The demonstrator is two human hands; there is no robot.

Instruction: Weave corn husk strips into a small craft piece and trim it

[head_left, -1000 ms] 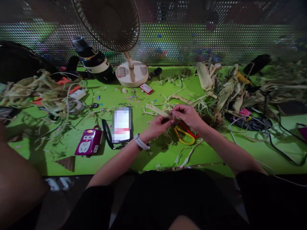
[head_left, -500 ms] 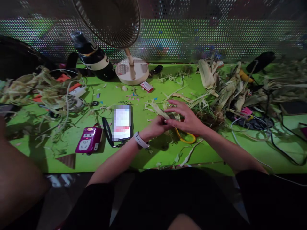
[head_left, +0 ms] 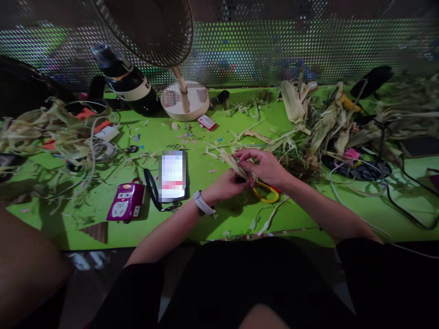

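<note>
A pale strip of dried corn husk [head_left: 230, 161] slants up and left from between my two hands, above the green table. My left hand [head_left: 229, 186], with a light watch band at its wrist, is closed round the lower end of the husk. From the right, my right hand [head_left: 266, 167] pinches the same husk, its fingers bent over the upper side. Their fingertips almost meet, and the exact grip is partly hidden. Just below the right hand lies a yellow loop [head_left: 266, 200], perhaps a scissors handle, with a bit of red beside it.
Heaped husks [head_left: 322, 123] cover the right side, among cables. Left of my hands lie a phone [head_left: 172, 176] and a purple socket adapter [head_left: 126, 201]. Behind stand a fan [head_left: 185, 103] and a dark bottle [head_left: 137, 93]. Another person's limb [head_left: 27, 256] shows at lower left.
The fingers of my right hand, spread before, have drawn in and bent onto the husk. My left hand has shifted slightly downward, and the husk now tilts more steeply.
</note>
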